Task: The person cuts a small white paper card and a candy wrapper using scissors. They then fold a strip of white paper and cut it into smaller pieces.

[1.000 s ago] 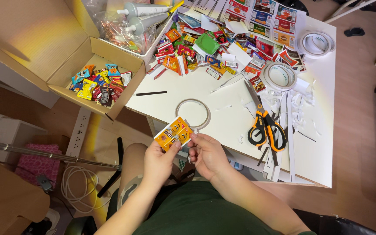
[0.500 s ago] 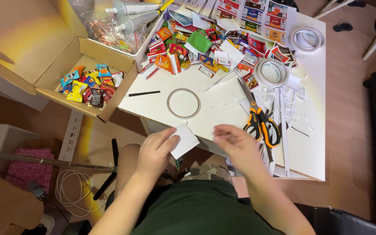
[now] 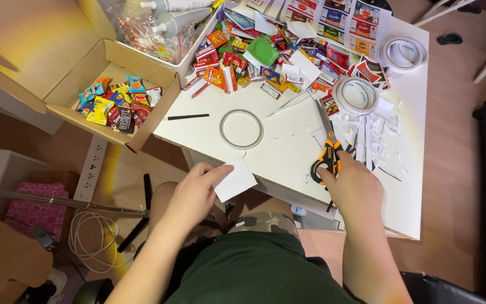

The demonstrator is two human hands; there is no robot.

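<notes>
- The fingers [image 3: 212, 171] of the left hand [image 3: 192, 194] pinch one corner of a small white card [image 3: 234, 179]; the card sticks out to the right of the hand, blank side up, over the near edge of the table. The right hand [image 3: 352, 188] rests its fingertips on the orange-and-black handles of the scissors [image 3: 326, 152], fingers curled loosely over them; whether it has a firm grip cannot be told.
- The white table [image 3: 288, 152] bears everything else, its near edge just beyond the person's knees.
- An open cardboard box [image 3: 113, 95] stands at the table's left edge, with a heap of small bright packets [image 3: 116, 104] inside.
- A clear plastic tub [image 3: 153, 34] sits behind the box, holding bottles and wrapped bits.
- A pile of tiny coloured cartons and printed sheets [image 3: 265, 50] spreads across the far side of the table.
- The scissors lie shut, blades pointing away from the person, near the right of the table's middle.
- A tape roll [image 3: 355, 94] lies just beyond the blades; another tape roll [image 3: 405, 52] is at the far right corner.
- A thin, nearly spent tape ring [image 3: 242, 129] lies flat between the card and the pile.
- White paper strips [image 3: 369, 141] scatter right of the scissors.
- A short black strip [image 3: 188, 117] lies left of the ring.
</notes>
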